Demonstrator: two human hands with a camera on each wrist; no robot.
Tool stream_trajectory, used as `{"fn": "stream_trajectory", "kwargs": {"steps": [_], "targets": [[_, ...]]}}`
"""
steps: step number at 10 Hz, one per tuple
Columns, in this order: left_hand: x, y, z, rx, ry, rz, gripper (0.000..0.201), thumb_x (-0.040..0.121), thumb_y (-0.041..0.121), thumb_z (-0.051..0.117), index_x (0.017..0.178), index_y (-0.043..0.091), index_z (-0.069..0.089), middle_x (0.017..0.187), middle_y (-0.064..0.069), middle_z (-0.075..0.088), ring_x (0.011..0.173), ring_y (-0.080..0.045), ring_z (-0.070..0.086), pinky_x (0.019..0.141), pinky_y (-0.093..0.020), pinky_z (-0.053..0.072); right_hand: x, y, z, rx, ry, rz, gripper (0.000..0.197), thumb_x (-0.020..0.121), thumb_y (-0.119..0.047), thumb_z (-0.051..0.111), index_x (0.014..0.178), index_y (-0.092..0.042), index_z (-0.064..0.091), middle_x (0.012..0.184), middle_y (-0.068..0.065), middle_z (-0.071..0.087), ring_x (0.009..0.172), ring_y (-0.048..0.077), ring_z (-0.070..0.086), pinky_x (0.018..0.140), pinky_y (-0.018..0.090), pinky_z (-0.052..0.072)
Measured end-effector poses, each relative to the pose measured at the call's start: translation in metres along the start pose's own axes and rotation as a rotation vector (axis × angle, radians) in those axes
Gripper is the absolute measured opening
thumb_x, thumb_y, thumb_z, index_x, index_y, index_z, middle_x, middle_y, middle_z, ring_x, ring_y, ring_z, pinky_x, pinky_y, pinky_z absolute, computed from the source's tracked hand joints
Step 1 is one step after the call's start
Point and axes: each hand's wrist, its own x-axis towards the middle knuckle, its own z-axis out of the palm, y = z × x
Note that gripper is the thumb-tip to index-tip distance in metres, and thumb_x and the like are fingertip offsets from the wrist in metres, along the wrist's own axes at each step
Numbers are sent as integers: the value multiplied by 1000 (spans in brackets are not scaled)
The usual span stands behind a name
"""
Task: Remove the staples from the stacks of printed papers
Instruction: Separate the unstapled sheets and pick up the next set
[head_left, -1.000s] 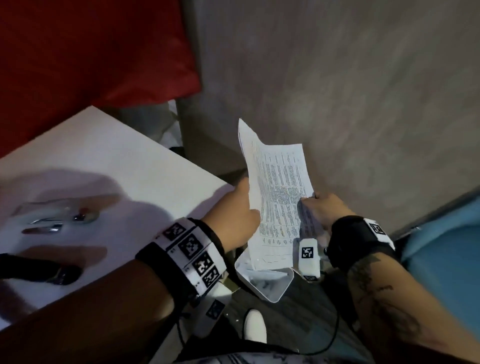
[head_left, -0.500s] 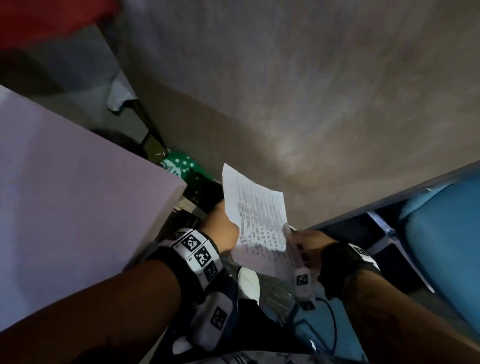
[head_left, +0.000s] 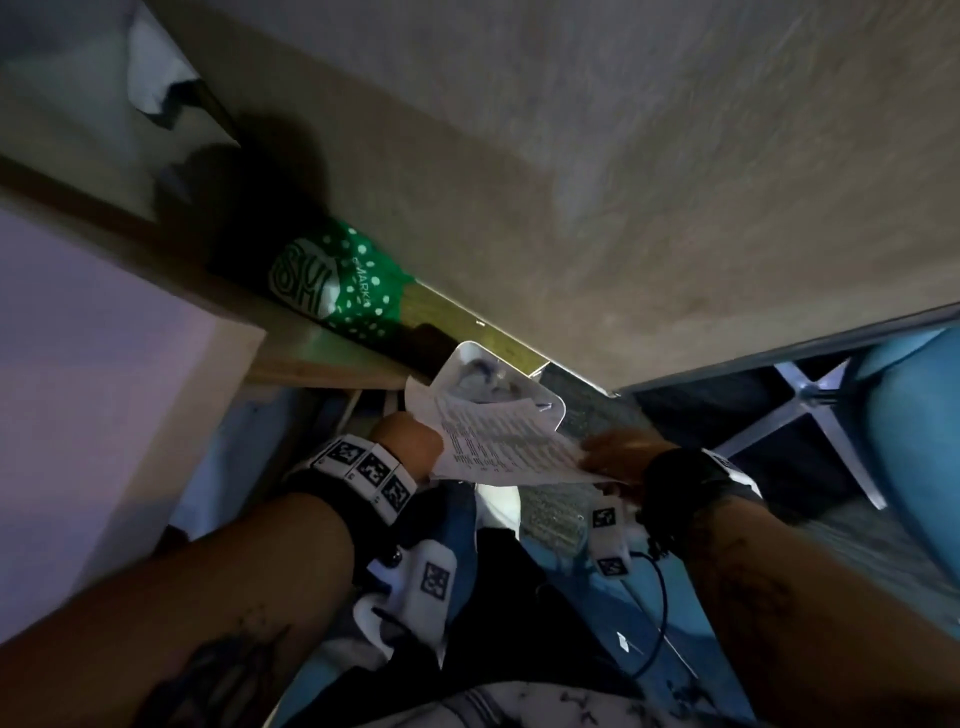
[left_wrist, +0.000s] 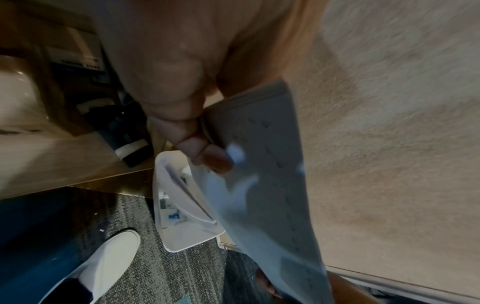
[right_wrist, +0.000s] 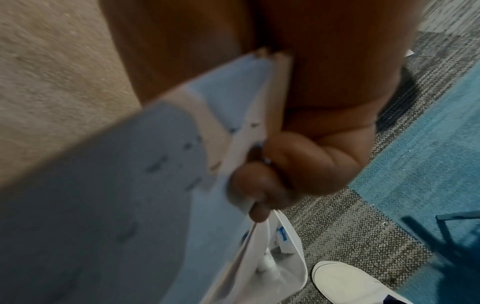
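A stack of printed papers (head_left: 498, 441) is held low beside the desk, above a white bin (head_left: 467, 374) on the floor. My left hand (head_left: 410, 436) grips its left edge, thumb on top (left_wrist: 207, 156). My right hand (head_left: 618, 452) pinches the right edge, fingers curled round the sheets (right_wrist: 259, 189). The papers (left_wrist: 259, 185) hang just over the bin (left_wrist: 182, 216), which holds scraps and other sheets. The papers (right_wrist: 155, 164) look blurred in the right wrist view, with the bin (right_wrist: 288, 273) under them. No staple is visible.
The white desk (head_left: 104, 364) stands at the left, with a green spotted bag (head_left: 337, 286) under it by the beige wall (head_left: 623, 182). A blue chair with a metal base (head_left: 831, 395) stands at the right. My white shoe (left_wrist: 109, 263) rests on grey carpet.
The view has swung from the desk top down to the floor. Both hands have carried the papers down, from upright by the wall to lying flatter over the white bin.
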Motion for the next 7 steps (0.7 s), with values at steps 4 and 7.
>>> {"fn": "stream_trajectory", "kwargs": {"steps": [4,7], "targets": [[49,2,32,-945,-94,-157,44,94,-11,41,137,-2,42,138,-25,50,124,-37,53,81,-36,54,58,-8,-19,0,87,35,30,94,-10,57,122,1,63,97,19,67,55,20,53,42,22,43],[56,11,33,-1031,-51,-77,29,92,-13,45,117,-1,53,107,-19,58,86,-25,58,69,-34,49,76,-3,-14,228,189,124,19,95,-11,53,88,-3,68,62,9,56,41,17,49,38,14,39]]}}
